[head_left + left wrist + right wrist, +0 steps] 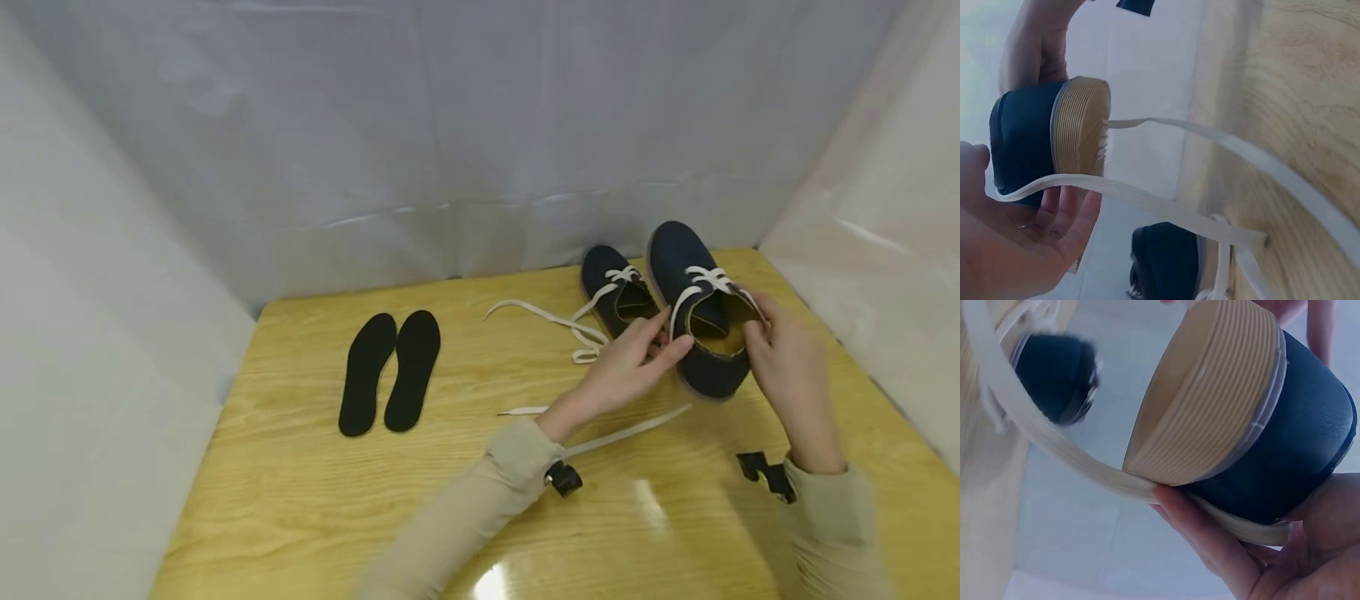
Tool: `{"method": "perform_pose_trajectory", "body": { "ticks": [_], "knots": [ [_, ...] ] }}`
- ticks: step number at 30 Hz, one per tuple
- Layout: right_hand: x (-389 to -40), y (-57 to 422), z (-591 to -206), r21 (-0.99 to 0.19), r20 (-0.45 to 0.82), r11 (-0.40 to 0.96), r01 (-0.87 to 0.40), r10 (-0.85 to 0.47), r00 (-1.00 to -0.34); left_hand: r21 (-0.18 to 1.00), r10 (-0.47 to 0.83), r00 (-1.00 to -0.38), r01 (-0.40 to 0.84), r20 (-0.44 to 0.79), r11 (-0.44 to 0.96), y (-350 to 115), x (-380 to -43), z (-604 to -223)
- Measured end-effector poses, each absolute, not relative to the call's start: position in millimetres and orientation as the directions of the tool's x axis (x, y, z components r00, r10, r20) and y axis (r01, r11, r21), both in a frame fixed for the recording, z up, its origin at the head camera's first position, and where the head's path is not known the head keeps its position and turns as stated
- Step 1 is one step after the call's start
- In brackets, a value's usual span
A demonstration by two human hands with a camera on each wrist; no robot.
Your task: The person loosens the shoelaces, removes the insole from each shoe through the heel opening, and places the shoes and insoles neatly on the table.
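Both hands hold a navy canvas shoe [678, 258] with white laces above the right part of the table, its toe pointing away. My left hand [618, 362] grips its left side near the opening, thumb on the collar and fingers beneath. On the other side, my right hand [791, 367] holds the collar, with the thumb at the opening. The ribbed tan sole [1222, 394] and heel face the right wrist camera. A loose white lace [1129, 197] hangs from the shoe past the left hand. Behind the left hand, a second navy shoe [600, 267] rests on the table.
Two black insoles [408, 371] lie side by side on the left of the wooden table [285, 500]. The second shoe's loose lace [532, 310] trails leftward across the wood. White sheeting [375, 150] stands behind and at both sides.
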State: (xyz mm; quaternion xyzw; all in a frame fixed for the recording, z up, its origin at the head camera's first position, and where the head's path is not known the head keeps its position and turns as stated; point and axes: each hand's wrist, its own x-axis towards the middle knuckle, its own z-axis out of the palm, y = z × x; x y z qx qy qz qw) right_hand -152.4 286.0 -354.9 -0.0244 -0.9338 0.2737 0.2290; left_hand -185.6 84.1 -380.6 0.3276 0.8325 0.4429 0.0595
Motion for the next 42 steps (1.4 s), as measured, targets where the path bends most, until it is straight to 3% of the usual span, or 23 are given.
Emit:
{"method": "perform_pose_trajectory", "body": {
  "ticks": [6, 13, 19, 23, 31, 42],
  "knots": [
    [-175, 306, -367, -0.512, 0.421, 0.856, -0.073, 0.176, -0.89, 0.801, 0.664, -0.737, 0.47, 0.124, 0.372, 90, -185, -399],
    [-228, 324, -397, -0.516, 0.403, 0.847, -0.13, 0.106, -0.909, 0.911, 0.675, -0.737, 0.256, -0.032, 0.323, 89, -181, -424],
    [-255, 332, -420, -0.537, 0.35, 0.833, -0.13, 0.081, -0.933, 0.874, 0.66, -0.75, 0.349, 0.043, 0.339, 83, -181, -434],
    [-263, 334, -427, -0.534, 0.338, 0.834, -0.137, 0.062, -0.939, 0.799, 0.617, -0.784, 0.411, 0.065, 0.439, 76, -183, -437],
    [-273, 334, -442, -0.497, 0.293, 0.852, -0.163, -0.011, -0.956, 0.737, 0.531, -0.847, 0.37, 0.018, 0.566, 68, -181, -439],
    [-283, 334, -446, -0.46, 0.289, 0.874, -0.156, -0.019, -0.957, 0.763, 0.494, -0.87, 0.326, 0.01, 0.558, 54, -188, -435]
  ]
}}
